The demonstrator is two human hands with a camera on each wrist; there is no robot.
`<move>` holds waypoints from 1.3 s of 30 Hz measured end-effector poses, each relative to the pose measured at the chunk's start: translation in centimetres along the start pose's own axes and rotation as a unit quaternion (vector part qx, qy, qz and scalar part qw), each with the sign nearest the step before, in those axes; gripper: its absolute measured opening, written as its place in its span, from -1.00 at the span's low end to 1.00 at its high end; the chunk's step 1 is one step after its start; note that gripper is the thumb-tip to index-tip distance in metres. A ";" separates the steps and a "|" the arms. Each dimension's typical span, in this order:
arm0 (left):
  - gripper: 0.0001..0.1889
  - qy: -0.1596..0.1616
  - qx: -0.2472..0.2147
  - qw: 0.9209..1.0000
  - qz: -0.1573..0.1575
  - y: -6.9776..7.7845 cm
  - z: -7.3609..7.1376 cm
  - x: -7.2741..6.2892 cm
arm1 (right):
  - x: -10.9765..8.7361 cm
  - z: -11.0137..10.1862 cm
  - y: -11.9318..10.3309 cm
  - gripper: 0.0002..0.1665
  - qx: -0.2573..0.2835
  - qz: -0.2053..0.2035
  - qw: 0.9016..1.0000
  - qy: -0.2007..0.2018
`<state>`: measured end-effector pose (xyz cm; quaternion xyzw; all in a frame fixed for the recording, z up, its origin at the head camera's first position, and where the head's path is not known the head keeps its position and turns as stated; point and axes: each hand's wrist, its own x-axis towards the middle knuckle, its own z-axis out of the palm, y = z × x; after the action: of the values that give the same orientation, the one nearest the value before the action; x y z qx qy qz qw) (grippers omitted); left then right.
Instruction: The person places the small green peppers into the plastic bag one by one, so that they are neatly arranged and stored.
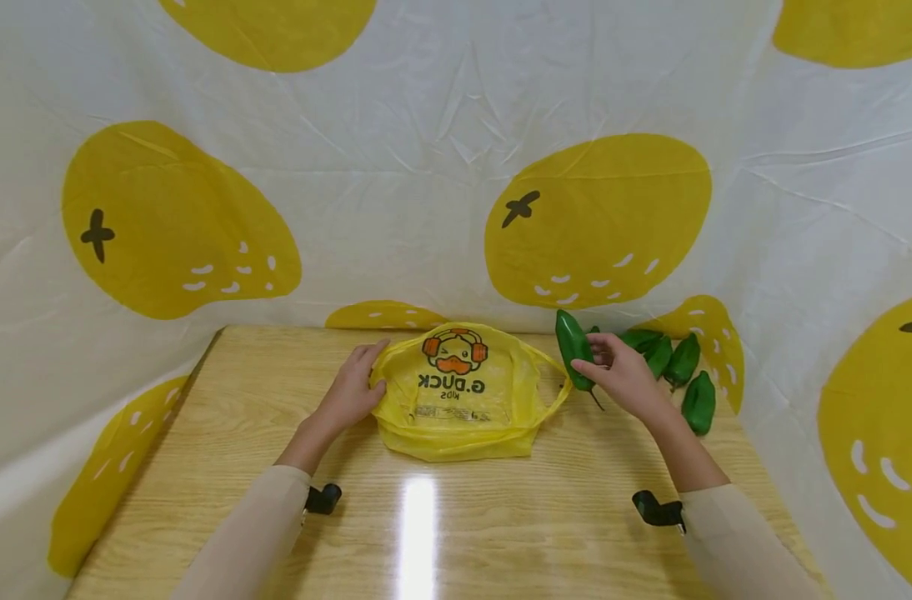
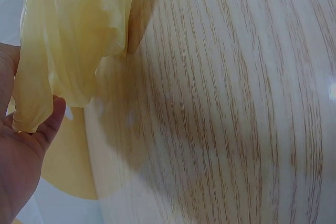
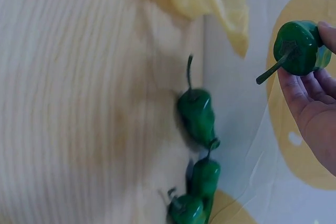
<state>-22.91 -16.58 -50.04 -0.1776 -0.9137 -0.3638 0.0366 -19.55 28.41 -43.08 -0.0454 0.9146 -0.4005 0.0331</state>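
A yellow plastic bag [image 1: 463,408] printed with a duck in headphones stands with its mouth spread on the table. My left hand [image 1: 354,385] grips the bag's left rim; in the left wrist view, the bag's edge [image 2: 34,98] lies between thumb and fingers. My right hand [image 1: 621,371] holds a green pepper [image 1: 573,346] upright, stem down, just right of the bag's right handle. In the right wrist view, that pepper [image 3: 296,48] shows its stem end, pinched between thumb and fingers. Several more green peppers [image 1: 683,360] lie right of my right hand.
The wooden table [image 1: 501,525] meets a white curtain [image 1: 396,208] with yellow fruit prints at its back and sides. Beside the curtain, one loose pepper [image 1: 699,403] lies closest to the table's right edge. Light glares off the tabletop in front of the bag.
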 end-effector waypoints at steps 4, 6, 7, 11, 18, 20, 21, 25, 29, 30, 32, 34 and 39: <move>-0.23 0.004 0.001 1.000 0.006 -0.1 0.1 0.0 | 0.6 0.7 -1.1 -0.15 0.011 -0.020 1.000 0.002; -0.23 0.006 0.001 1.000 0.009 -0.1 0.1 0.0 | 0.9 1.1 -1.5 -0.17 0.015 -0.028 0.999 -0.002; -0.23 0.007 0.000 1.000 0.009 -0.2 0.1 0.0 | 1.0 1.4 -1.7 -0.18 0.017 -0.030 0.999 -0.005; -0.21 0.005 0.003 1.000 0.010 -0.2 0.2 0.0 | 1.7 2.2 -2.1 -0.18 0.026 -0.027 0.999 -0.020; -0.23 0.002 0.010 1.000 0.011 -0.2 0.3 0.0 | 2.8 3.8 -3.4 -0.24 0.032 -0.018 0.998 -0.048; -0.23 0.003 0.011 1.000 0.008 -0.2 0.3 0.0 | 3.1 4.4 -3.8 -0.25 0.024 -0.020 0.998 -0.055; -0.23 0.005 0.010 1.000 0.007 -0.2 0.2 0.0 | 3.3 4.7 -4.0 -0.25 0.021 -0.022 0.998 -0.059; -0.24 0.007 0.008 1.000 0.007 -0.1 0.1 -0.1 | 4.1 6.1 -4.5 -0.26 0.015 -0.030 0.997 -0.076; -0.24 0.007 0.010 1.000 0.011 -0.2 0.2 -0.1 | 4.8 7.5 -5.0 -0.28 0.010 -0.031 0.996 -0.088; -0.24 0.006 0.010 1.000 0.010 -0.2 0.2 -0.1 | 4.9 7.9 -5.1 -0.28 0.006 -0.031 0.995 -0.090; -0.24 0.005 0.012 1.000 0.010 -0.3 0.3 -0.1 | 5.1 8.5 -5.4 -0.29 0.005 -0.029 0.995 -0.096; -0.24 0.006 0.013 1.000 0.010 -0.3 0.2 -0.1 | 5.3 9.0 -5.5 -0.29 0.005 -0.030 0.995 -0.099; -0.25 0.006 0.016 1.000 0.010 -0.2 0.2 -0.1 | 5.9 10.1 -5.6 -0.29 0.023 -0.033 0.993 -0.113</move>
<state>-22.83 -16.63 -50.29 -0.1842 -0.9171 -0.3502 0.0487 -24.15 16.61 -45.94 -0.1193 0.8934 -0.4149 0.1239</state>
